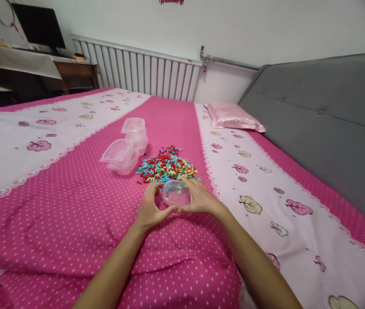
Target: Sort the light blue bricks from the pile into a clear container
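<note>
On the bed (105,240), left hand (150,209) and right hand (201,197) grasp a clear container (176,195); multicoloured pieces (167,167) lie heaped, unsorted, near other plastic containers (123,149).

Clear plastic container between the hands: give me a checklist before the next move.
1. Left hand at the clear plastic container: ok, on its left side.
2. Right hand at it: ok, on its right side.
3. Pile of coloured pieces close by: ok, just beyond.
4. Pieces inside the held container: cannot tell; colour shows through.
5. Other containers clear of the hands: ok, off to the left.
6. Pile fully gathered: not ok, stragglers edge it.
</note>
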### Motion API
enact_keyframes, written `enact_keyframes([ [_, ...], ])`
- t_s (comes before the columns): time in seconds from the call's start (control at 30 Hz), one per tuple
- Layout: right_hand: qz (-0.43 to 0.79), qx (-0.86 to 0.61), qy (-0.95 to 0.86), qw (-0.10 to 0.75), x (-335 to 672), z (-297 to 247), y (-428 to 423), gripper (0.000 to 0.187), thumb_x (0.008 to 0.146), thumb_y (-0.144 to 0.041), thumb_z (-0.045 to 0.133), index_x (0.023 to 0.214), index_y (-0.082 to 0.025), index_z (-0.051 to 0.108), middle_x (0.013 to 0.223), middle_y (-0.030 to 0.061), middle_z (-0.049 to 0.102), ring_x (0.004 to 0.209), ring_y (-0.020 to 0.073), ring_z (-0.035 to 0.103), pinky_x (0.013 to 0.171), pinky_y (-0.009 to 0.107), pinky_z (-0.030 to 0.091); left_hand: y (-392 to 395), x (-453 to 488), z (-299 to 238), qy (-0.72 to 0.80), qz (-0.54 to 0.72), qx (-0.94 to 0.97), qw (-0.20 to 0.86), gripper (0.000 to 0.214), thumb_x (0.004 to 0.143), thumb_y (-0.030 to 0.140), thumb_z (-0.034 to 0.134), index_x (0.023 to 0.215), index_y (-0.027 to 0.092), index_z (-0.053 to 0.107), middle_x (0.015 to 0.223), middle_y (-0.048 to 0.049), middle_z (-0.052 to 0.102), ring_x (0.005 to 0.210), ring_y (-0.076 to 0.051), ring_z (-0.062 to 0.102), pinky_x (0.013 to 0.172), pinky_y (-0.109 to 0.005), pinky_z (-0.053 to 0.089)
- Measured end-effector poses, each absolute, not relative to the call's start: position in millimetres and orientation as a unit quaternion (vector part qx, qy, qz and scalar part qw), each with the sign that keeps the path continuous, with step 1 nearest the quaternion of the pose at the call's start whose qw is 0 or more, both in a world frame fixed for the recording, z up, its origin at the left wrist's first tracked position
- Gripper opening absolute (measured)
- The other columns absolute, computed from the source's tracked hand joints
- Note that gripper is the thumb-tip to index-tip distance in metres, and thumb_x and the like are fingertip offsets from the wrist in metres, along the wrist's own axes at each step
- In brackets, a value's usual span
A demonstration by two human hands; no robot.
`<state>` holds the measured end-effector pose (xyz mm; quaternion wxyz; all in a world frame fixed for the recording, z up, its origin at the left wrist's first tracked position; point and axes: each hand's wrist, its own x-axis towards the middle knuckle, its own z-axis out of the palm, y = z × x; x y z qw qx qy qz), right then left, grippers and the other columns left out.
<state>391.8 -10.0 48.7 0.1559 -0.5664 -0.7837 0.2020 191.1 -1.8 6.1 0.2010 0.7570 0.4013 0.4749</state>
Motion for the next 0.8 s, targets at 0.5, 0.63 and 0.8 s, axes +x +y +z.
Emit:
enact_keyframes([
  [0.5, 0.441, -0.549, -0.670, 0.233, 402.3, 64.7, -21.0, 0.077, 0.054, -0.045, 0.080, 0.122, -0.015, 0.060, 0.126, 0.0131, 0.062, 0.115, 0.0286, 0.058, 0.103, 0.043, 0.040, 4.2, 190.5, -15.7, 0.344, 0.383, 0.726, 0.457, 0.084, 0.050, 0.038, 0.087, 0.123, 0.021, 0.050, 0.121, -0.0118, 0.061, 0.109, -0.031, 0.059, 0.096, -0.047, 0.047],
  [0.63, 0.622, -0.484, -0.513, 0.339, 416.1, 66.2, -19.6, 0.061, 0.057, -0.047, 0.078, 0.108, -0.016, 0.063, 0.114, 0.0109, 0.069, 0.113, 0.0270, 0.061, 0.102, 0.042, 0.043, 6.6, 191.1, -20.9, 0.325, 0.385, 0.724, 0.471, 0.101, 0.045, 0.037, 0.090, 0.131, 0.019, 0.041, 0.128, -0.0151, 0.055, 0.117, -0.030, 0.055, 0.103, -0.045, 0.041],
  [0.8, 0.675, -0.493, -0.325, 0.443, 438.3, 53.8, -27.5, 0.050, 0.069, -0.056, 0.067, 0.099, -0.016, 0.062, 0.116, 0.0155, 0.067, 0.105, 0.0253, 0.065, 0.094, 0.038, 0.050, 5.6, 190.2, -19.5, 0.332, 0.391, 0.715, 0.476, 0.093, 0.043, 0.037, 0.091, 0.123, 0.018, 0.047, 0.125, -0.0143, 0.057, 0.115, -0.029, 0.055, 0.104, -0.045, 0.041],
])
